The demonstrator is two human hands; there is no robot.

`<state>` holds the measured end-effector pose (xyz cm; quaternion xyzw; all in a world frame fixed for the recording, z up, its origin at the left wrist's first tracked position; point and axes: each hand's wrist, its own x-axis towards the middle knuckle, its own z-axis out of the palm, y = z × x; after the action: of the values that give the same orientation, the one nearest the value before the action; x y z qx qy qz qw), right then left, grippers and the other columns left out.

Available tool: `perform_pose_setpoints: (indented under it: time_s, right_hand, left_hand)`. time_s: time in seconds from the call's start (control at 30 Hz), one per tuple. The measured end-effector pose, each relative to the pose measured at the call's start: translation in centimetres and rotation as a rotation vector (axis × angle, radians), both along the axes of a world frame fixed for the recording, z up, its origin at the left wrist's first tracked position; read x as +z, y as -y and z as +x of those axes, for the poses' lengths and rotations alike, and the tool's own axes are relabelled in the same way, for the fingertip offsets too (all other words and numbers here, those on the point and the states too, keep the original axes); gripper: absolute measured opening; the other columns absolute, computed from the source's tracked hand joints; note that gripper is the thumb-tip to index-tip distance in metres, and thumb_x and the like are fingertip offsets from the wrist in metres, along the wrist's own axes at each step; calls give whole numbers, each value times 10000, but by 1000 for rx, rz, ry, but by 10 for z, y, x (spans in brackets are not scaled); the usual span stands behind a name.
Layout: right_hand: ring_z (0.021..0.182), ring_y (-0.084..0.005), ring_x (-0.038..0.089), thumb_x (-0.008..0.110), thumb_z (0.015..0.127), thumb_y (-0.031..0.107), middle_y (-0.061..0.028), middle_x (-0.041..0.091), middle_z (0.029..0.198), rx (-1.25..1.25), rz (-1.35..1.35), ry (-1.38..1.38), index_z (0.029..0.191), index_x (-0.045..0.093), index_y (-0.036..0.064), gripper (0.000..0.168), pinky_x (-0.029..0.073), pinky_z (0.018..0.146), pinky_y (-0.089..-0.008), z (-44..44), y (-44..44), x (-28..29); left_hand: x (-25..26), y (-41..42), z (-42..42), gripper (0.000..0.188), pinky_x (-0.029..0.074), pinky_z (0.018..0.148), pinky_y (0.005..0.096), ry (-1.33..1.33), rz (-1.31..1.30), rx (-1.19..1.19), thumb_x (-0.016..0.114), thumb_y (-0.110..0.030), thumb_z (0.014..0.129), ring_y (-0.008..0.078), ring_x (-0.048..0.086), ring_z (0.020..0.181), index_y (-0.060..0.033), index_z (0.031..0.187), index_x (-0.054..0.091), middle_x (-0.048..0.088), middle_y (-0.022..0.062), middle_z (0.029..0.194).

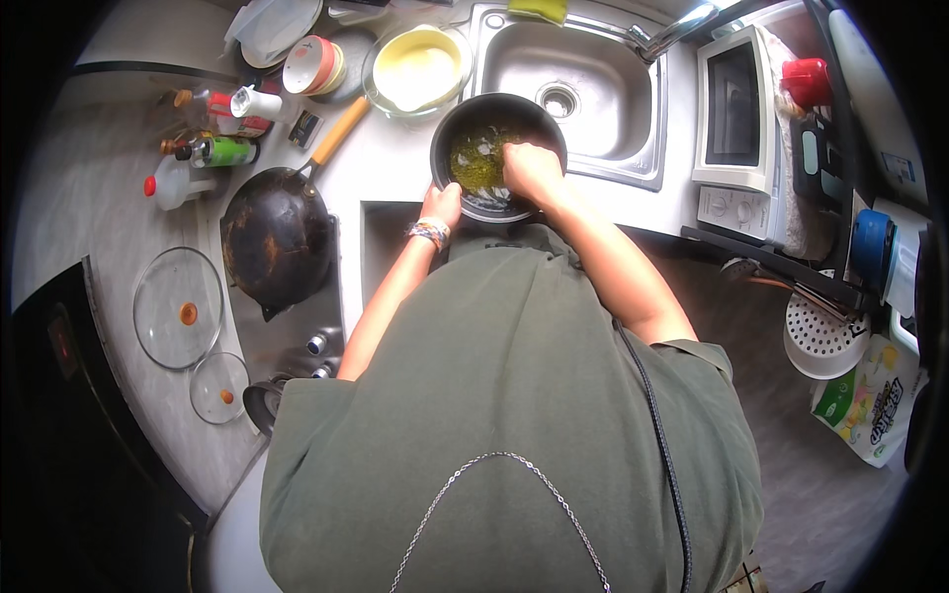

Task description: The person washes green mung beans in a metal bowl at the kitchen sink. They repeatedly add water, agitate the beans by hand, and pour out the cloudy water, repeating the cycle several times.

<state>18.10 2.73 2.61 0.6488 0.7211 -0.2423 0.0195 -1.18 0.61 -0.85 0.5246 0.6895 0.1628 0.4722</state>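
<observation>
A round dark pot (pixel 549 126) stands at the counter's front edge, its right side by the sink. In it lies liquid with many small green pieces (pixel 477 164), perhaps beans. My left hand (pixel 442 203) grips the pot's near left rim. Over the pot's right half is my right hand (pixel 531 170), its fingers curled and partly inside; whether they hold anything is hidden. A yellow bowl (pixel 417 68) sits in a clear glass bowl (pixel 371 93) beyond the pot.
A steel sink (pixel 608 96) with a faucet (pixel 671 33) lies at the right, a microwave (pixel 734 111) further right. On the left are a blackened wok (pixel 276 237) on the stove, several bottles (pixel 226 151), stacked bowls (pixel 308 65) and glass lids (pixel 178 307).
</observation>
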Motion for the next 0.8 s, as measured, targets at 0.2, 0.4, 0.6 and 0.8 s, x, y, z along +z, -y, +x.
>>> perform_pose_setpoints:
  time_s: [0.2,0.4,0.6,0.8]
  right_hand:
    - [702,-323,669,509,789,115,-180,666,746,20,64,-17,936,650,23,223,531,629,-433,-1,2,-7]
    - [758,-311,677,517,784,115,-182,675,798,61,-20,28,943,656,43,224,536,658,-426,-1,-2,-3]
    - [774,-313,669,498,792,111,-172,676,814,56,-23,-21,977,651,58,246,528,669,-424,-2,-1,-5]
    - [787,-317,667,492,793,109,-169,677,821,41,-28,-59,989,653,66,258,525,689,-424,-5,1,0]
  left_hand:
    - [-7,0,-1,352,475,760,416,8,5,10,462,-263,766,389,629,826,53,804,613,637,270,788]
    - [-14,-1,-3,357,474,767,414,-28,-7,-1,468,-264,764,384,631,841,58,819,612,641,268,799]
    - [-3,-1,0,370,470,787,404,10,-18,19,472,-265,760,388,626,868,62,851,619,643,275,838]
    - [-1,-2,-2,377,451,843,426,34,-53,-14,449,-247,776,402,603,938,35,975,601,642,265,933]
